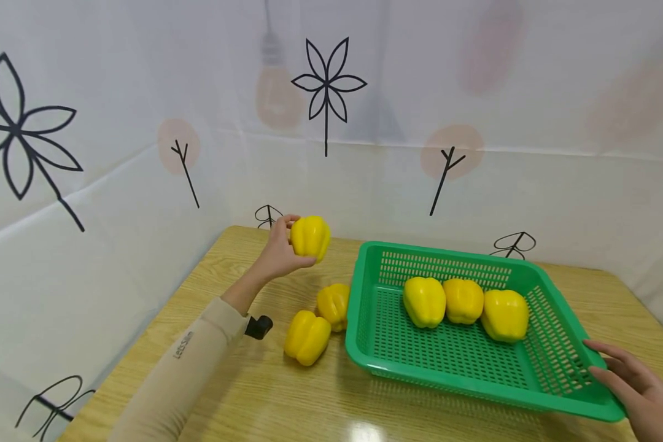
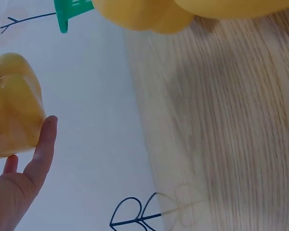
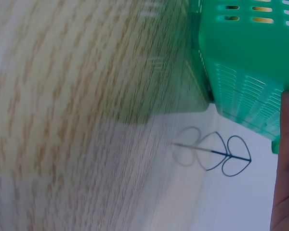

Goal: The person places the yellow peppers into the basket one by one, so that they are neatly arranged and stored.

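My left hand (image 1: pixel 280 253) holds a yellow bell pepper (image 1: pixel 312 237) above the table, left of the green plastic basket (image 1: pixel 447 382). In the left wrist view the thumb and fingertips (image 2: pixel 49 126) press against that pepper's side. My right hand (image 1: pixel 643 390) grips the basket's right rim near its front corner. One finger (image 3: pixel 288 149) lies along the basket's outer wall in the right wrist view. Inside the basket, three yellow bell peppers sit in a row: a left one (image 1: pixel 424 301), a middle one (image 1: pixel 463 301) and a right one (image 1: pixel 505 315).
Two more yellow bell peppers, a front one (image 1: pixel 307 337) and a back one (image 1: pixel 333 306), lie on the wooden table (image 1: pixel 243 393) just left of the basket. A white printed cloth (image 1: pixel 364 184) hangs behind the table and along its left side.
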